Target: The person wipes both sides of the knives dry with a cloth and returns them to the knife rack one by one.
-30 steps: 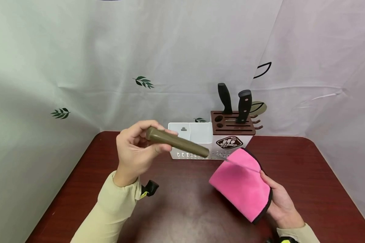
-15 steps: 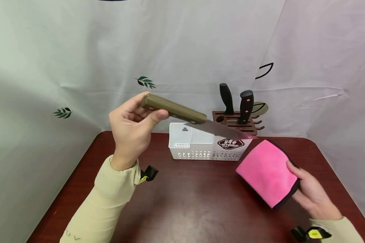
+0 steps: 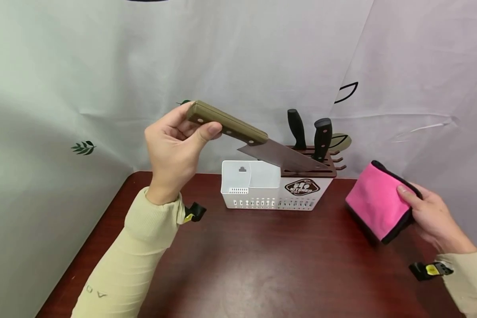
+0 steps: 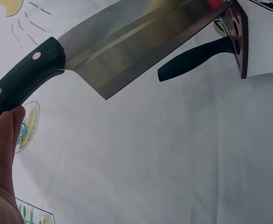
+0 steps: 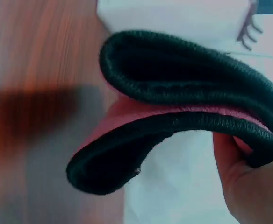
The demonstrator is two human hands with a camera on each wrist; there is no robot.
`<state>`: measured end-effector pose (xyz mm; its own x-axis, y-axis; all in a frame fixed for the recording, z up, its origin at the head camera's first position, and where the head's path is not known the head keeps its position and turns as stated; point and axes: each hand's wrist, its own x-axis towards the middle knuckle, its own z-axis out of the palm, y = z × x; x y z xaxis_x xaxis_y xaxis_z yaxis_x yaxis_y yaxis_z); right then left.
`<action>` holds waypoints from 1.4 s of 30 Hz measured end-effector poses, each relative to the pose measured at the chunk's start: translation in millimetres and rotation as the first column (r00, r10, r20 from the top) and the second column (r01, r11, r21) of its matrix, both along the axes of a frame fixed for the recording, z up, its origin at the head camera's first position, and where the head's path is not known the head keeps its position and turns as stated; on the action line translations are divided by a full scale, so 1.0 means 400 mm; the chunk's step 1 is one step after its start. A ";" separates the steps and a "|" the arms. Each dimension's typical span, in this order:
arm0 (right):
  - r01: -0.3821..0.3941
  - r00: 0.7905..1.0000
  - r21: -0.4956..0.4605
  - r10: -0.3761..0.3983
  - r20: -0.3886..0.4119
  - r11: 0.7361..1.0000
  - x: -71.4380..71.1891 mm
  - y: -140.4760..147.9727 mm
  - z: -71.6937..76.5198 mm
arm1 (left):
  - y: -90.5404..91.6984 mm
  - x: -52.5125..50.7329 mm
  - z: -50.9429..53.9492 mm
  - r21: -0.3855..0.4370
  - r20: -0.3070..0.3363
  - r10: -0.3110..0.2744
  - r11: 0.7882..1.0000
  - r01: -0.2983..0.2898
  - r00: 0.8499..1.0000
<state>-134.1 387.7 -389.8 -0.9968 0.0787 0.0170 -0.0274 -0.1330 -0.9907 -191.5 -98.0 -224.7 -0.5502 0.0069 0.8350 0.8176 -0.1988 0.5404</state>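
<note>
My left hand (image 3: 172, 152) pinches the olive-green riveted handle of a kitchen knife (image 3: 228, 126) between thumb and fingers. Its broad blade (image 4: 127, 51) points right and slightly down, in front of the knife block's top in the head view. On the right, my right hand (image 3: 435, 216) grips a folded pink cloth (image 3: 381, 201) with black edging, held apart from the knife. Seen from the right wrist, the folded layers of the cloth (image 5: 174, 93) show their dark edges.
A white utensil holder (image 3: 250, 194) with a brown slotted knife block top (image 3: 330, 172) stands at the back of the dark red table (image 3: 262, 260). Two black-handled knives (image 3: 296, 128) stand in its slots. Side hooks (image 3: 339, 163) stick out right. A pale curtain (image 3: 222, 53) hangs behind.
My left hand has lifted the knife, turning its blade side into view. The right hand has carried the cloth away from the blade, to the right and up.
</note>
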 end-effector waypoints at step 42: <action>0.129 0.691 0.971 0.685 -0.233 0.201 -0.045 -0.092 -0.143 | 0.131 -0.032 -0.034 -0.173 0.009 0.042 0.984 -0.039 0.999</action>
<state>-152.1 351.1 -446.9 -0.6661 -0.6784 0.3099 -0.7411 0.6489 -0.1722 -204.2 -45.4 -238.2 -0.5637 0.1283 0.8159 0.8158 -0.0682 0.5744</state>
